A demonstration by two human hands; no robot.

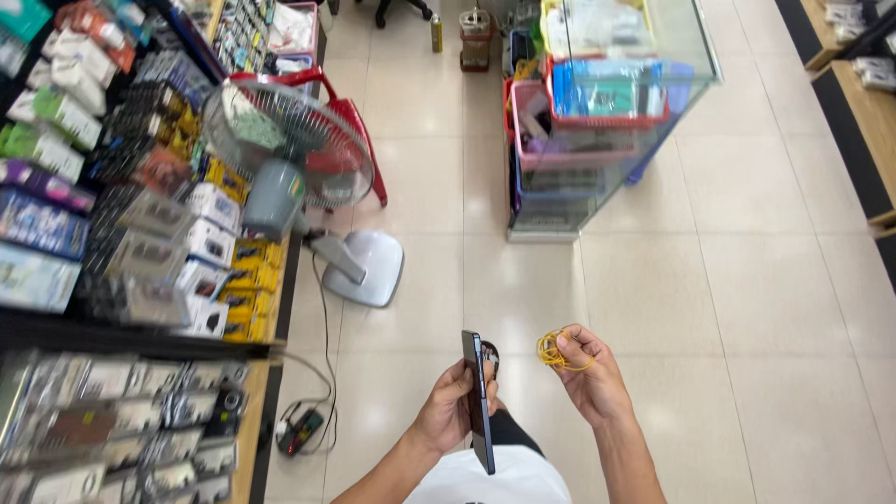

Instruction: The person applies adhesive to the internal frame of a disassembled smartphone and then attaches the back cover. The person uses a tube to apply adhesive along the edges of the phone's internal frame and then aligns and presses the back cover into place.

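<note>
Phone (478, 401) edge-on in left hand (446, 411), rubber bands (553, 351) (yellow) pinched by right hand (590, 373)

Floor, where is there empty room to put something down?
The tiled floor is bare right of the glass cabinet and beyond the right hand. A patch lies between the fan and cabinet. The shelves are crowded.

Your left hand (453, 411) covers the dark phone's (479, 401) face, your forearms run off the bottom edge, and the shelf packets (112, 420) are too blurred to identify.
</note>
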